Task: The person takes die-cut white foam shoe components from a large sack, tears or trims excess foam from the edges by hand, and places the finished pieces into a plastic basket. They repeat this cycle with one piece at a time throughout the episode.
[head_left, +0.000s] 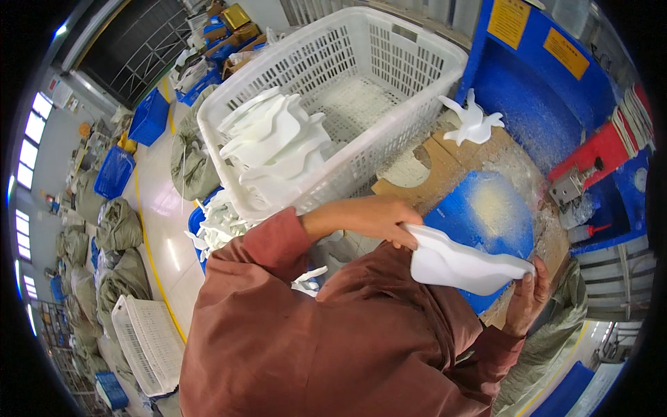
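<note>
Between my two hands is a flat white wavy-edged piece (467,263), smooth and long, whose exact kind I cannot make out. My left hand (379,219) grips its left end, fingers closed round the edge. At the other end my right hand (529,300) pinches the narrow tip between thumb and fingers. Under the piece lies a blue board (462,201) dusted with pale powder. Just beyond my left hand, a large white slotted basket (399,115) holds a stack of similar white pieces (271,139) in its left part.
Several small white branched pieces (472,125) lie on dusty cardboard (445,156) beside a blue machine housing (538,104). A red belt-sander arm (590,153) juts in at right. More white offcuts (222,222) fill a blue bin at left. A white crate (149,340) and sacks (121,222) stand farther left.
</note>
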`<state>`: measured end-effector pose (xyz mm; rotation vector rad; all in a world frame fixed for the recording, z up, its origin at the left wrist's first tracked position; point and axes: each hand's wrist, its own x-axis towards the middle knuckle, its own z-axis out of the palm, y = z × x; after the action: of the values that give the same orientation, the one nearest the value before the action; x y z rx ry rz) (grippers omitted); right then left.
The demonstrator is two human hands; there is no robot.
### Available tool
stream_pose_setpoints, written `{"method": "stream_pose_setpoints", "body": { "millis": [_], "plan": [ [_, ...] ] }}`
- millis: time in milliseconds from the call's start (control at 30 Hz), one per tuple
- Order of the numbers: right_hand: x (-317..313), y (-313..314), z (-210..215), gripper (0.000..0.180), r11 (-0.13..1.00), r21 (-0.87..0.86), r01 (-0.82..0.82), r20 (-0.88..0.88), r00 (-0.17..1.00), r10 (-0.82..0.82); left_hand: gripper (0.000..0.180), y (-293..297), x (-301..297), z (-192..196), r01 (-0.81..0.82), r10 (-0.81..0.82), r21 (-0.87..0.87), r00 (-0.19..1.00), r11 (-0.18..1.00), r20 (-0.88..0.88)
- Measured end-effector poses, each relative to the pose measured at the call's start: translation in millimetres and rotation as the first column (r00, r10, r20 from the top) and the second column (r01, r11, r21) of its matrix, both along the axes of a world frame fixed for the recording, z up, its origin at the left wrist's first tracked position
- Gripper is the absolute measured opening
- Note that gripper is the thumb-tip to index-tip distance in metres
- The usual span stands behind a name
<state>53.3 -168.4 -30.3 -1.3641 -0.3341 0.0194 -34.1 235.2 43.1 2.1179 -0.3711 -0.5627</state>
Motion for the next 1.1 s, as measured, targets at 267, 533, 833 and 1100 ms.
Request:
{"method": "stream_pose_setpoints", "body": {
  "millis": [267,533,833,1100],
  "plan": [
    [-2,43,-2,0.038,0.987,-0.141,-0.081,-0.116,0.991,0.064,0.031,165,-103,55,-0.646,0.625,0.023,0.746,0.763,0.231],
    [-33,-12,-11,0.033,0.972,-0.177,-0.154,-0.31,0.946,0.093,0.066,333,-197,-6,-0.745,0.754,0.526,0.601,0.411,0.263],
    [-151,-174,-96,0.031,0.916,-0.195,0.351,-0.548,0.736,-0.399,0.05,93,-15,25,-0.333,0.187,0.495,0.928,0.803,0.322],
    [-251,-300,-273,0.032,0.508,-0.287,0.812,-0.774,0.115,-0.622,0.048,-199,51,-26,0.38,-0.399,0.316,0.917,0.869,-0.007]
  ]
}}
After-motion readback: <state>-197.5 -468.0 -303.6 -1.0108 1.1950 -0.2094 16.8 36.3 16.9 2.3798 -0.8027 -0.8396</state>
